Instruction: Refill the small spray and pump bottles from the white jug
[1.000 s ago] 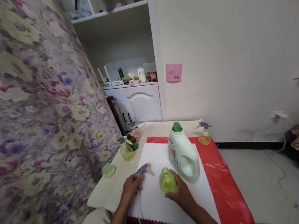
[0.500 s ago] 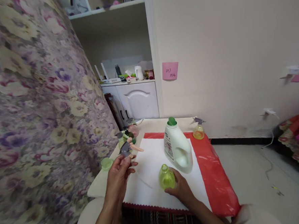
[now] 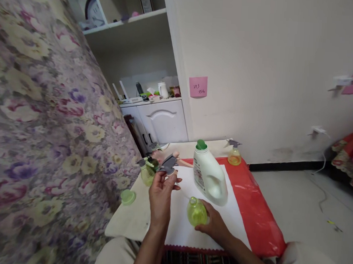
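My left hand [image 3: 163, 191] pinches a grey trigger spray head [image 3: 169, 164] with a thin clear tube slanting down to the right from it. The tube's tip is close to the mouth of a yellow-green spray bottle [image 3: 196, 213]; I cannot tell whether it is inside. My right hand [image 3: 214, 222] wraps round that bottle from the right, above the white sheet [image 3: 178, 227]. Just behind stands a large pale green jug [image 3: 211, 176] with a handle and a dark green piece in its open neck.
Several spray bottles [image 3: 147, 174] stand at the table's left back, beyond a light green cap [image 3: 128, 197]. Another spray bottle [image 3: 234, 155] with yellow liquid is at the back right, near the red cover [image 3: 252, 204]. A flowered curtain [image 3: 59, 140] hangs on the left.
My left hand has moved right and up with the spray head, bringing the tube close to the bottle's mouth. My right hand keeps the bottle in nearly the same place.
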The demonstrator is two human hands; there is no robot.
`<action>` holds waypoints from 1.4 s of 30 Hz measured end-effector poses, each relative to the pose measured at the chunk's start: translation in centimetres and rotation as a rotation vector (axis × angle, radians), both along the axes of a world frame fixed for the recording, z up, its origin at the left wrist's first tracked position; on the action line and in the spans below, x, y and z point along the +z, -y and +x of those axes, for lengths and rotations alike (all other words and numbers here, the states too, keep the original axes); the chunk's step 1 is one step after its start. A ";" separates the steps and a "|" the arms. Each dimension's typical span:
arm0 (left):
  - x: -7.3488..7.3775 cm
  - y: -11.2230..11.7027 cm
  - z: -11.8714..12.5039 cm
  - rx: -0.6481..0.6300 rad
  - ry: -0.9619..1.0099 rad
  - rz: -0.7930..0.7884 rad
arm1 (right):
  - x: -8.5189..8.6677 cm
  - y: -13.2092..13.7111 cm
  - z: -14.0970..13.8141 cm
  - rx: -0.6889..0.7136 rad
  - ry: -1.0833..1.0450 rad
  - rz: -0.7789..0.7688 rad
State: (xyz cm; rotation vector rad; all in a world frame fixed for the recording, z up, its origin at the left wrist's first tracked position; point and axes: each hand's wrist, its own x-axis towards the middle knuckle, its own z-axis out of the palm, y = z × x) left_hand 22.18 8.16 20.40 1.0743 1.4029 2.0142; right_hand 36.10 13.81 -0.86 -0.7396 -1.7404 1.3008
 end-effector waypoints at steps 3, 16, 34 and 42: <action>-1.0 -0.4 0.4 0.003 -0.031 -0.033 | -0.1 -0.1 -0.1 0.004 0.001 -0.005; -7.1 -0.2 1.2 -0.124 0.024 -0.202 | -0.4 -0.4 -0.5 0.002 0.015 0.002; -8.4 1.0 2.1 -0.163 0.403 -0.137 | 3.4 1.7 0.6 0.064 -0.122 0.044; -6.5 1.1 3.4 -0.239 0.414 -0.065 | 5.1 2.8 1.1 0.026 -0.124 0.091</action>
